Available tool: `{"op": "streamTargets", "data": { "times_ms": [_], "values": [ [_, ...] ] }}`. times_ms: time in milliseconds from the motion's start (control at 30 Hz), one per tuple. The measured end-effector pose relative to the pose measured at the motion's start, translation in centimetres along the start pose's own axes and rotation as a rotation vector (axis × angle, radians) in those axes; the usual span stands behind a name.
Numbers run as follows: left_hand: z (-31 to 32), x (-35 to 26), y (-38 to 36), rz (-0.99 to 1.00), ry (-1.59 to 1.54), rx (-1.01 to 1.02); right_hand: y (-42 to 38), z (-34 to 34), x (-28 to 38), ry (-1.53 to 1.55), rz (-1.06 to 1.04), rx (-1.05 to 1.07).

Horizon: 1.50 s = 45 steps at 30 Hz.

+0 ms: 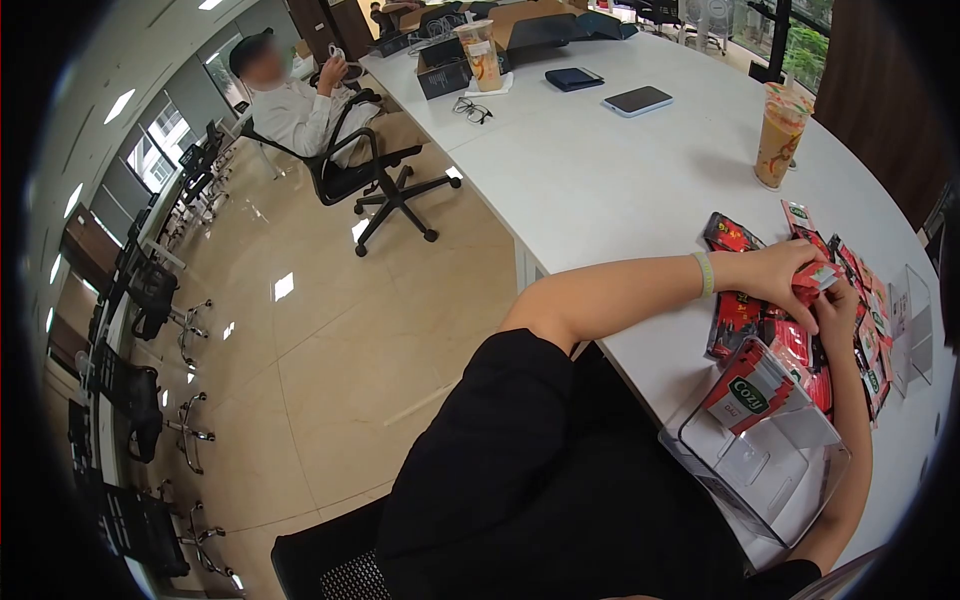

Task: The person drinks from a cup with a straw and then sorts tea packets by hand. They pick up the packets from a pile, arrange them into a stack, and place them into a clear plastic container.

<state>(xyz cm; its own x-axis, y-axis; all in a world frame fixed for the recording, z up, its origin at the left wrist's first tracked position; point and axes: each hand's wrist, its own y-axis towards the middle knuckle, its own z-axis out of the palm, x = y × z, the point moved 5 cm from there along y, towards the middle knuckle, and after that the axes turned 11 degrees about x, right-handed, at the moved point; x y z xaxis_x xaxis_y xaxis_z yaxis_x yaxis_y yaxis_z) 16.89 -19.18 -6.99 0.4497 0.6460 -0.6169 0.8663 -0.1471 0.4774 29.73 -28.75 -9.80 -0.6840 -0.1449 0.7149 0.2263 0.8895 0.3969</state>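
My left hand (768, 274), with a pale band at the wrist, is closed on a small red sachet (814, 280). From the other side my right hand (840, 312) pinches the same sachet. Beneath and around both hands lies a loose pile of red, black and white sachets (735, 322), some marked "Cozy". Nearer to me is a clear plastic box (790, 470), inside the curve of my right arm. Red "Cozy" sachets (750, 388) stand upright at its far end, and bare floor shows in the rest of it.
A clear plastic stand (912, 330) is right of the pile. Beyond it are a drink cup (782, 138), a phone (638, 101), a dark wallet (574, 78), glasses (472, 110) and another cup (480, 58). A seated person (300, 110) is at the table's far left side.
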Motion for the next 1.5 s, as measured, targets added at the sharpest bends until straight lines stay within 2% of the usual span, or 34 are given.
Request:
{"op": "streamTargets", "data": {
  "times_ms": [100, 200, 267, 300, 400, 467, 533, 567, 600, 633, 667, 700, 733, 767, 800, 833, 867, 933, 1000, 1033, 1100, 1133, 1200, 1233, 1267, 1333, 1367, 1400, 1467, 1500],
  "values": [
    [0.2, -0.2, -0.1, 0.058, 0.026, 0.013, 0.0, 0.3, 1.0, -0.014, 0.014, 0.011],
    [0.2, 0.5, 0.1, 0.002, -0.007, -0.031, -0.1, 0.0, 2.1, -0.008, 0.013, -0.034],
    [0.1, 1.2, 0.2, -0.096, -0.156, -0.103, -0.1, -0.1, 2.8, -0.208, -0.1, 0.042],
    [0.0, 1.4, 0.3, -0.069, -0.093, -0.152, -0.1, 0.3, 3.3, -0.168, -0.151, 0.013],
    [-0.1, 2.1, 0.2, -0.104, -0.175, -0.197, 0.0, 0.4, 3.6, -0.205, -0.097, 0.022],
    [0.0, 2.7, 0.3, -0.084, -0.125, -0.22, -0.1, 0.7, 4.7, -0.166, -0.085, -0.005],
    [-0.4, 2.6, 0.3, -0.081, -0.386, -0.275, 0.1, 0.9, 5.1, -0.125, -0.067, -0.036],
    [-0.1, 3.7, 0.8, -0.002, -0.462, -0.325, 0.2, 0.9, 5.1, -0.136, -0.079, -0.014],
    [-0.8, 2.3, 0.2, -0.069, -0.493, -0.312, 0.0, 0.8, 5.3, -0.151, -0.08, 0.001],
    [-0.7, 2.8, 0.1, -0.062, -0.653, -0.363, -0.1, 0.7, 6.1, -0.191, -0.177, -0.036],
    [-0.9, 3.3, 0.5, -0.017, -0.716, -0.391, -0.2, 0.5, 6.1, -0.21, -0.178, -0.029],
    [-1.0, 3.8, 0.1, -0.168, -0.787, -0.41, -0.2, 0.4, 5.6, -0.222, -0.188, -0.045],
    [-1.4, 4.5, 0.0, -0.153, -0.843, -0.35, -0.3, 0.2, 5.3, -0.189, -0.159, -0.085],
    [-1.6, 5.0, -0.1, -0.105, -0.752, -0.446, -0.3, 0.1, 4.7, -0.144, -0.129, -0.085],
    [-1.7, 6.3, -0.5, -0.163, -0.893, -0.496, -0.3, -0.1, 4.5, -0.116, -0.158, -0.133],
    [-2.2, 5.4, -0.8, -0.143, -0.904, -0.591, -0.4, -0.1, 4.4, -0.037, -0.152, -0.196],
    [-2.5, 4.5, -1.2, -0.214, -0.978, -0.595, -0.2, -0.2, 4.6, -0.021, -0.178, -0.241],
    [-2.6, 5.6, -1.3, -0.228, -0.967, -0.628, -0.6, -0.5, 5.1, -0.066, -0.061, -0.284],
    [-2.6, 4.9, -1.2, -0.207, -0.908, -0.8, -0.5, -0.5, 5.1, 0.085, -0.139, -0.346],
    [-2.7, 4.8, -1.1, -0.203, -0.921, -0.794, -0.6, -0.7, 5.1, 0.073, -0.132, -0.348],
    [-2.0, 4.6, -1.0, -0.284, -0.951, -0.56, -0.8, -0.7, 5.1, 0.05, -0.087, -0.342],
    [-1.7, 4.5, -1.0, -0.293, -0.957, -0.562, -0.9, -0.7, 5.0, 0.053, -0.078, -0.337],
    [-1.8, 2.6, -0.6, -0.151, -0.949, -0.536, -0.8, -0.4, 5.5, -0.079, -0.081, -0.288],
    [-1.7, 2.9, -0.5, -0.143, -0.927, -0.52, -0.8, -0.2, 5.9, -0.195, -0.12, -0.255],
    [-1.6, 3.2, -0.4, -0.158, -0.93, -0.529, -0.8, 0.0, 6.1, -0.184, -0.113, -0.245],
    [-1.1, 3.6, -0.2, -0.205, -0.878, -0.503, -0.8, 1.0, 7.6, -0.268, -0.261, -0.128],
    [-0.4, 3.9, 0.1, -0.168, -0.976, -0.432, -0.7, 1.5, 8.1, -0.284, -0.295, -0.025],
    [-0.3, 4.4, -0.1, -0.164, -0.97, -0.434, -0.6, 1.6, 8.2, -0.284, -0.302, -0.026],
    [0.2, 4.8, 0.0, -0.234, -0.933, -0.32, -0.9, 2.3, 9.0, -0.572, -0.483, -0.012],
    [0.2, 4.6, 0.2, -0.181, -0.866, -0.34, -0.9, 2.2, 8.2, -0.571, -0.439, 0.011]
  ]
}}
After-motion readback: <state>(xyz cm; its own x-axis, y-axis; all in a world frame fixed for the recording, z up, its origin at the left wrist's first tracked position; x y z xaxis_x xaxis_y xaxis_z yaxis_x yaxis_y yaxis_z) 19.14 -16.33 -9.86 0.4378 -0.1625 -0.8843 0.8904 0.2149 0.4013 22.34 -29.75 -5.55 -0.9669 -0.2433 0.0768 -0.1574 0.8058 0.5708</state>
